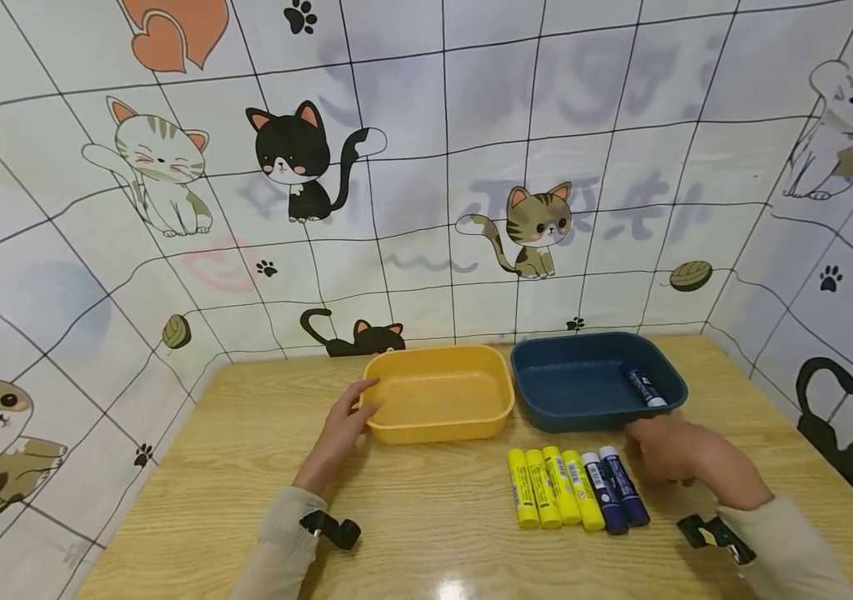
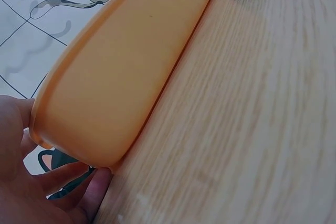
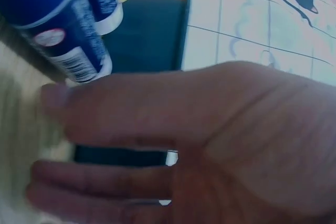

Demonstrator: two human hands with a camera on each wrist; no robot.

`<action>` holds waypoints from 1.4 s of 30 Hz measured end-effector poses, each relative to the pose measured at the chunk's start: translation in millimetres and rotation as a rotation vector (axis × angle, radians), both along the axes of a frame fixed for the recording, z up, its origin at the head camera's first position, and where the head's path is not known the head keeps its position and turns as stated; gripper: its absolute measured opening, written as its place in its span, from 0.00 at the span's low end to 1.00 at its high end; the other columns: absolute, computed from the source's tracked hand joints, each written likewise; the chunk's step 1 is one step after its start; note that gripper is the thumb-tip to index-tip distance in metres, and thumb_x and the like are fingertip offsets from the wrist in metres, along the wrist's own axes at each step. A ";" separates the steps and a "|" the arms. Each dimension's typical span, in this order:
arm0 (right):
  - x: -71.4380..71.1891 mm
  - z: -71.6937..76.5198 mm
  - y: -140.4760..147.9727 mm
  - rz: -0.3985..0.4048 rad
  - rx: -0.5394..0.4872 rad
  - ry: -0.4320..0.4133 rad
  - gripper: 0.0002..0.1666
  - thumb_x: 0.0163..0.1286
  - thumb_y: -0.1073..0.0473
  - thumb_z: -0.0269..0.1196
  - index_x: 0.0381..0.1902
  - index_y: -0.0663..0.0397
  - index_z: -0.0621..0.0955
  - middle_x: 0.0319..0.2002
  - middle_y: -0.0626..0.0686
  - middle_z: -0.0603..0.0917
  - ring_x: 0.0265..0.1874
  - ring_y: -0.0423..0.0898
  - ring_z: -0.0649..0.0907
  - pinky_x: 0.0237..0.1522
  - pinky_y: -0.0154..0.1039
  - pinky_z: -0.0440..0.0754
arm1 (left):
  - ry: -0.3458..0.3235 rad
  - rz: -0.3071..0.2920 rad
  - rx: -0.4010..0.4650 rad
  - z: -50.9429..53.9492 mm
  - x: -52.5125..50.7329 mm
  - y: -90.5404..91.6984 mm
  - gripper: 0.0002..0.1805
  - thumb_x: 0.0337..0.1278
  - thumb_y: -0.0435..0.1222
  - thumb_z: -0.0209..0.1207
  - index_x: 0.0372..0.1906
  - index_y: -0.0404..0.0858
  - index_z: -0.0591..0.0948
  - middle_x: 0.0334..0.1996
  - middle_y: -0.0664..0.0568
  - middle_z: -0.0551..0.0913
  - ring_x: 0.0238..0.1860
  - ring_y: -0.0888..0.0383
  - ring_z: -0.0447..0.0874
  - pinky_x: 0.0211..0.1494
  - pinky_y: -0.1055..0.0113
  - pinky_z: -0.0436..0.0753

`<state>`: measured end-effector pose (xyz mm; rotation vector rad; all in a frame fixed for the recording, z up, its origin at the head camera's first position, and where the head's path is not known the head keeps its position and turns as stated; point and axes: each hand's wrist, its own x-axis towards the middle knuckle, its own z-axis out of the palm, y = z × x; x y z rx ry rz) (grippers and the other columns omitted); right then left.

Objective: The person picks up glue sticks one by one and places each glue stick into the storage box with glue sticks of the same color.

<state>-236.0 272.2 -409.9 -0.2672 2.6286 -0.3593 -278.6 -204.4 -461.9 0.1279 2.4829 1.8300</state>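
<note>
My left hand [image 1: 341,433] holds the left end of a yellow tray [image 1: 437,432], fingertips over its rim; the left wrist view shows the hand [image 2: 47,182] against the end wall of the tray [image 2: 115,72]. Right of the blue tray's [image 1: 584,421] front edge, my right hand [image 1: 677,454] hovers low beside two dark blue glue sticks [image 1: 624,486]. The right wrist view shows the hand [image 3: 173,140] with thumb and fingers apart and nothing between them, the thumb close to a blue stick [image 3: 68,40]. Another blue glue stick [image 1: 644,384] lies inside the blue tray.
Several yellow glue sticks [image 1: 555,487] lie in a row left of the two blue ones, on the wooden table [image 1: 411,517]. The trays stand side by side near the back edge. A cat-patterned cloth [image 1: 411,208] hangs behind and at both sides.
</note>
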 end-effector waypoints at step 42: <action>2.4 3.6 -21.1 0.110 -0.159 -0.029 0.30 0.61 0.59 0.75 0.60 0.51 0.77 0.29 0.49 0.79 0.21 0.45 0.77 0.25 0.38 0.76 | 0.022 0.036 -0.013 -18.5 -9.7 -2.4 0.25 0.77 0.36 0.52 0.75 0.47 0.72 0.72 0.38 0.70 0.58 0.43 0.81 0.47 0.67 0.83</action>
